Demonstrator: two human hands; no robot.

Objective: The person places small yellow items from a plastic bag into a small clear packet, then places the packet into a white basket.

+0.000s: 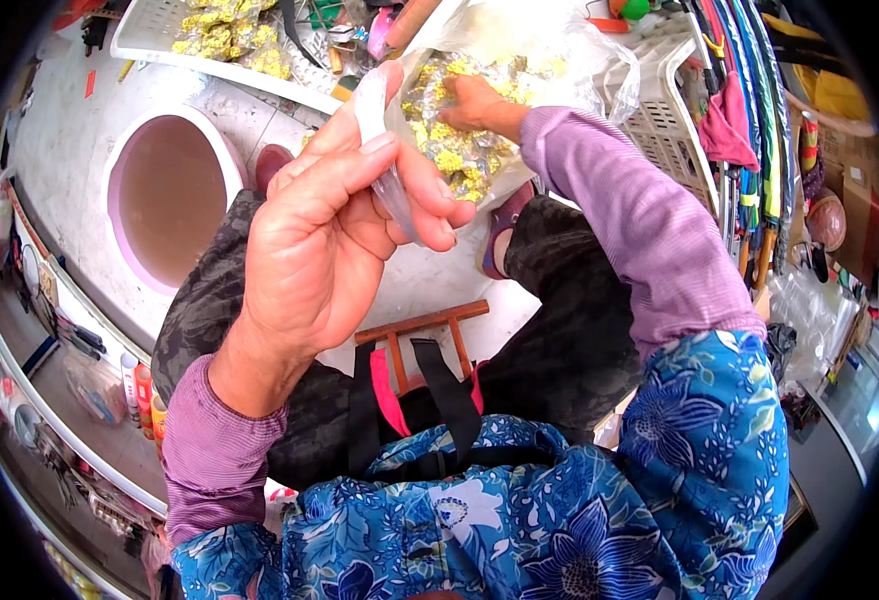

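Note:
My left hand (312,255) is raised close to the camera, pinching the gathered rim of a large clear plastic bag (597,56). Inside the bag lie many small clear packets (450,161) with bright yellow pieces in them. My right hand (473,105) reaches into the bag from the right and rests over these packets. Its thumb and fingers are spread, with nothing visible between them. The bag stands on the floor in front of my feet, partly covered by my left hand.
More yellow packets fill a white plastic basket (214,64) beyond. A tub (173,199) of murky water stands left of my leg. At right are a slatted white crate (664,127) and hanging umbrellas (758,112). A wooden stool frame (424,322) shows between my legs; shelves line the left.

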